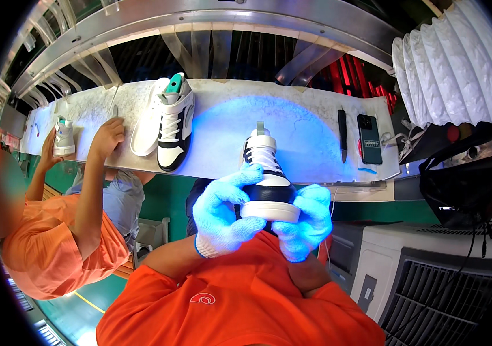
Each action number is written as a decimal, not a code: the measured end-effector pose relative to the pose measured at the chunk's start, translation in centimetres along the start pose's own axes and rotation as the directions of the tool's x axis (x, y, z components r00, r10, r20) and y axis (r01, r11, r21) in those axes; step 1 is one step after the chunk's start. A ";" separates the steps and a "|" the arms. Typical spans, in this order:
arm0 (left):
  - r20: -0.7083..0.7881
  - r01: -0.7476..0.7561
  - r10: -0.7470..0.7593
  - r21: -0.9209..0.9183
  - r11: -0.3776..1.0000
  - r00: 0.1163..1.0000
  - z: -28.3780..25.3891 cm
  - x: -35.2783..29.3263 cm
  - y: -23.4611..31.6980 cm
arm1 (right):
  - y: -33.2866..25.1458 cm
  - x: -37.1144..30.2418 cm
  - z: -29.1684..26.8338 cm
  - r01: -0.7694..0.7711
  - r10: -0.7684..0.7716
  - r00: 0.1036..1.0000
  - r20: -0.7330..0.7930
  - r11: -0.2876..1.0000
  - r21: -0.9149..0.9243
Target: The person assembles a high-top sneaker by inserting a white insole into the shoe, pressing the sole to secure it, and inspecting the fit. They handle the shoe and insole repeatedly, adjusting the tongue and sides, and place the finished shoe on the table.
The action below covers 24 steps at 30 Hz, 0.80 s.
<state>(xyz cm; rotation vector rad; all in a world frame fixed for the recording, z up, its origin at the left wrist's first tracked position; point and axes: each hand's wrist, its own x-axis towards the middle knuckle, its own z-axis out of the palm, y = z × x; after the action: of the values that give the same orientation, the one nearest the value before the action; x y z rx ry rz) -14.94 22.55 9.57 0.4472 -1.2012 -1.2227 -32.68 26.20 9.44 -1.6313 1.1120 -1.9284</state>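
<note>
A white and black high-top sneaker point(266, 158) is held at the table's near edge, its toe and thick white sole toward me. My gloved left hand point(223, 213) grips the toe from the left, thumb low by the sole and fingers over the upper. On the other side, my gloved right hand point(305, 222) closes round the sole's right edge. Blue light falls on both gloves and the shoe. Left of them on the table stands a matching sneaker point(172, 130) with a green piece in its opening. Against it rests a loose white sole point(145, 127).
Beside me on the left, a co-worker in orange point(67, 236) handles a small white shoe point(64, 137). A black pen-like tool point(342, 135) and a phone point(369, 138) lie on the table point(217, 161) at right. Further right are a white duct point(453, 69) and a black bag point(468, 184).
</note>
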 end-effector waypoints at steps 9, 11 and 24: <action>0.344 0.063 -0.114 0.157 0.986 0.932 -2.7 4.6 1.6 | -1.4 1.3 0.4 -0.061 0.059 0.997 0.055 0.998 0.027; 0.429 0.082 -0.168 0.211 0.974 0.888 -4.0 5.4 1.4 | -2.2 2.1 0.6 -0.062 0.066 0.995 0.076 0.996 -0.062; 0.399 0.189 -0.302 0.298 0.936 0.866 -6.3 5.3 2.6 | -2.9 3.2 1.1 0.056 -0.012 0.979 0.205 0.976 -0.212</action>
<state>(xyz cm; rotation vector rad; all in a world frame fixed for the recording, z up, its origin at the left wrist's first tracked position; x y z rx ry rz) -8.82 16.79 11.75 0.5416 -1.7433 -1.4478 -31.89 25.36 13.75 -1.9255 1.2525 -1.6617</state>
